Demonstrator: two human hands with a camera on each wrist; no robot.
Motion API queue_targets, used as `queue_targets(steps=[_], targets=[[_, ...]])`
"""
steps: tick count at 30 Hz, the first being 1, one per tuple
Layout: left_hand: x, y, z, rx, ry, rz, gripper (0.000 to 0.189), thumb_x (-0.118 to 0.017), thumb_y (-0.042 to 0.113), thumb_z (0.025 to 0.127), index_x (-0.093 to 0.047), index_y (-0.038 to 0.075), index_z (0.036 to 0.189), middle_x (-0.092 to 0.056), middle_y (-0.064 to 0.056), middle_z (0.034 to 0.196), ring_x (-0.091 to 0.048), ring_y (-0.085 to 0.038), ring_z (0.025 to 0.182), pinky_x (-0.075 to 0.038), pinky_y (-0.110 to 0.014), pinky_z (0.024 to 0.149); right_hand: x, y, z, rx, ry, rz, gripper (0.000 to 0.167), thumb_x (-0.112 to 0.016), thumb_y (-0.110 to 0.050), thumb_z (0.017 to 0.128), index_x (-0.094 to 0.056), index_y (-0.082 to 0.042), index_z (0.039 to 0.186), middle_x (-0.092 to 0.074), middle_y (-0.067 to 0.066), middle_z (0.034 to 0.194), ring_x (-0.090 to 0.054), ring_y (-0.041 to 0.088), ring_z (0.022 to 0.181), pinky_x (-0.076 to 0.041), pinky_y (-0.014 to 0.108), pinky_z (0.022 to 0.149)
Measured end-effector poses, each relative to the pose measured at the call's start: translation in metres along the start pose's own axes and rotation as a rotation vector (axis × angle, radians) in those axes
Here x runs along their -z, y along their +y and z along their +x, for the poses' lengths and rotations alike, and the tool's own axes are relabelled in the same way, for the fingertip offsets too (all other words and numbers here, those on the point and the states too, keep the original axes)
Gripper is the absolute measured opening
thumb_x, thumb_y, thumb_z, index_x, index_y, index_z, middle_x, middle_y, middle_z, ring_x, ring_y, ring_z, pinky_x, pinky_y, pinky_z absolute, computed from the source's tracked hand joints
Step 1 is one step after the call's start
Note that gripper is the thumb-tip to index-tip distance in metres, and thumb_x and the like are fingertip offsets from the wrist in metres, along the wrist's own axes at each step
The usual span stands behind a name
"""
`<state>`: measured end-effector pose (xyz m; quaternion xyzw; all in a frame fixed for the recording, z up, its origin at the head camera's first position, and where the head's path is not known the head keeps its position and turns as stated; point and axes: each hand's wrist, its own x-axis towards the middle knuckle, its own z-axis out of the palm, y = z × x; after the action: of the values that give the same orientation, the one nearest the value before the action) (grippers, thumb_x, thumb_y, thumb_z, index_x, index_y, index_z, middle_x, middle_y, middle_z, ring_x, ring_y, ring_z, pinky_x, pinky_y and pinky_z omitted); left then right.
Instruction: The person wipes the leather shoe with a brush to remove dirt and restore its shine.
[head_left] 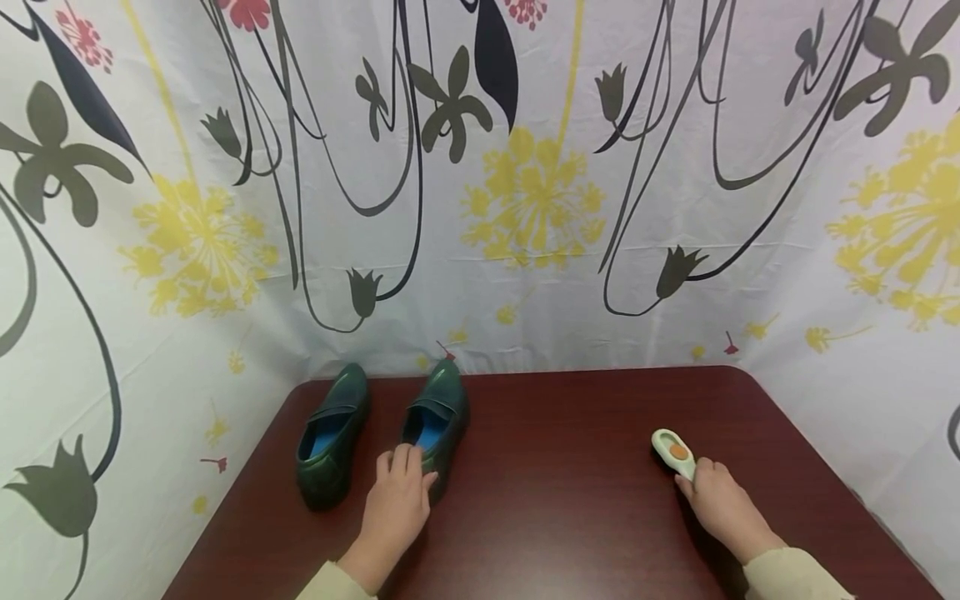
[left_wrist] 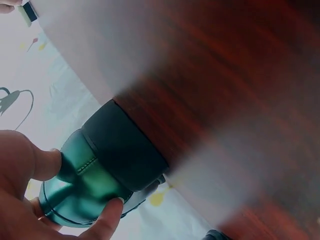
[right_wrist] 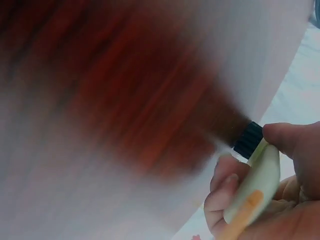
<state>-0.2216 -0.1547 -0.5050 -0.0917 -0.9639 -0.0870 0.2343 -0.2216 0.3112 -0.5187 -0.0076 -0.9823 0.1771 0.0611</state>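
A pair of dark green loafers with blue insoles stands at the back left of the table in the head view. My left hand (head_left: 397, 496) grips the right-hand loafer (head_left: 440, 417) by its heel. In the left wrist view, thumb and fingers lie on either side of the shiny green heel (left_wrist: 95, 175), the dark sole facing the table. The left-hand loafer (head_left: 333, 437) stands apart, untouched. On the right side, my right hand (head_left: 723, 504) holds a pale green brush (head_left: 673, 452) with an orange button; its dark ridged end (right_wrist: 248, 140) shows in the right wrist view.
The dark red-brown table (head_left: 570, 467) has a rounded far right corner. A white curtain (head_left: 525, 308) with printed flowers hangs behind it and along both sides. A wide stretch of tabletop lies between the two hands.
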Motion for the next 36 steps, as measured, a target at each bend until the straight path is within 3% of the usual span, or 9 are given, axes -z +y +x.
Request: queue_targets(steps=[16,21,29,36], targets=[[0.003,-0.003,0.001,-0.026,-0.010,-0.044,0.040,-0.073,0.018,0.093,-0.055,0.002,0.125,-0.056,-0.015,0.126,-0.053,-0.033,0.120,-0.061,-0.040,0.083,-0.002,-0.011,-0.004,0.038,0.047,0.023,0.030,-0.062,-0.016,0.097,-0.050,0.012,0.095,-0.050,0.018,0.079,-0.053,0.029,0.068,-0.048,0.048,0.060],[0.003,-0.004,0.003,-0.025,-0.003,-0.113,0.041,-0.073,0.011,0.091,-0.053,0.001,0.126,-0.054,-0.017,0.128,-0.053,-0.033,0.122,-0.060,-0.042,0.084,-0.003,-0.013,-0.005,0.063,0.065,0.028,0.030,-0.062,-0.016,0.097,-0.050,0.011,0.096,-0.050,0.017,0.080,-0.052,0.027,0.068,-0.047,0.046,0.059],[-0.001,-0.009,0.007,-0.054,-0.009,-0.206,0.040,-0.072,0.001,0.089,-0.052,-0.001,0.124,-0.054,-0.017,0.126,-0.054,-0.031,0.118,-0.051,-0.045,0.102,-0.002,-0.019,-0.006,0.059,0.059,0.036,0.034,-0.062,-0.018,0.098,-0.051,0.014,0.103,-0.052,0.018,0.084,-0.053,0.027,0.071,-0.048,0.046,0.062],[-0.001,-0.014,0.012,-0.053,-0.055,-0.306,0.038,-0.068,-0.007,0.088,-0.053,-0.001,0.123,-0.053,-0.014,0.124,-0.056,-0.026,0.113,-0.051,-0.045,0.102,-0.003,-0.027,-0.008,0.084,0.095,0.025,0.035,-0.063,-0.019,0.098,-0.051,0.014,0.105,-0.052,0.019,0.085,-0.054,0.027,0.070,-0.048,0.045,0.060]])
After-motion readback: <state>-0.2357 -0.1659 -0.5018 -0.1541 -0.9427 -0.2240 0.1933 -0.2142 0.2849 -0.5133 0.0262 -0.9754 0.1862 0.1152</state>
